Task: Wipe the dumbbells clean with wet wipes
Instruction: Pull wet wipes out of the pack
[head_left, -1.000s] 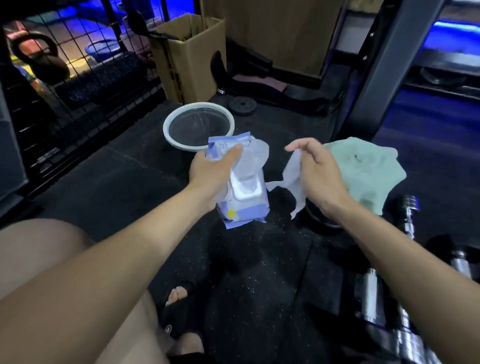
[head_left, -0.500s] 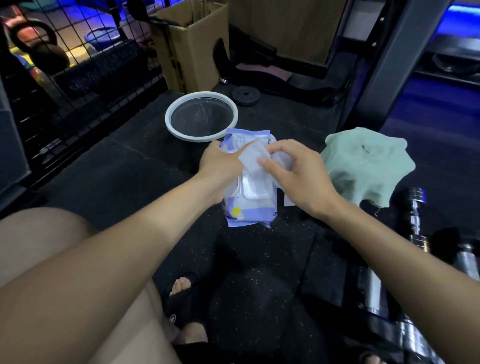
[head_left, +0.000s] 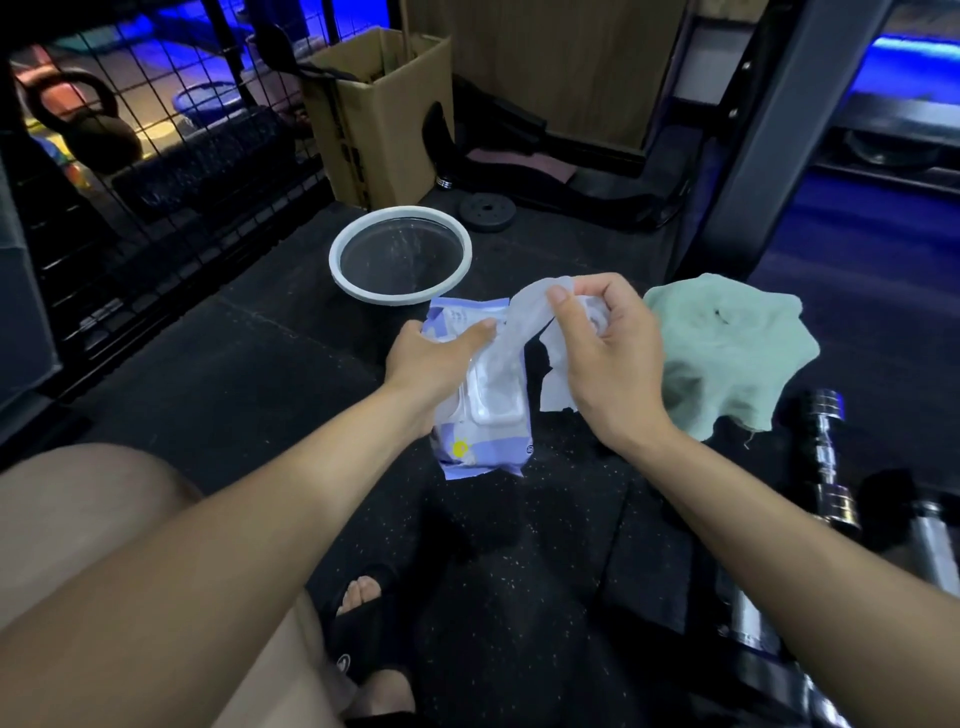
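Note:
My left hand (head_left: 434, 358) grips a purple and white pack of wet wipes (head_left: 483, 415) above the dark gym floor. The pack's white lid stands open. A white wet wipe (head_left: 519, 332) stretches up out of the opening, pinched between the thumb and fingers of my right hand (head_left: 597, 343). Another wipe (head_left: 553, 384) hangs below that hand. Chrome dumbbells (head_left: 826, 452) lie on the floor at the lower right, apart from both hands and partly hidden by my right forearm.
A pale green cloth (head_left: 727, 353) lies draped just right of my right hand. A white-rimmed round basin (head_left: 400, 254) sits on the floor ahead. Behind it stand a cardboard box (head_left: 379, 114), a small weight plate (head_left: 485, 210) and a wire rack (head_left: 156, 156) at left. My sandalled foot (head_left: 363, 613) is below.
My right hand went from holding one wipe out at the right to the pack's opening, and now pulls another wipe upward out of it. My left hand kept hold of the pack.

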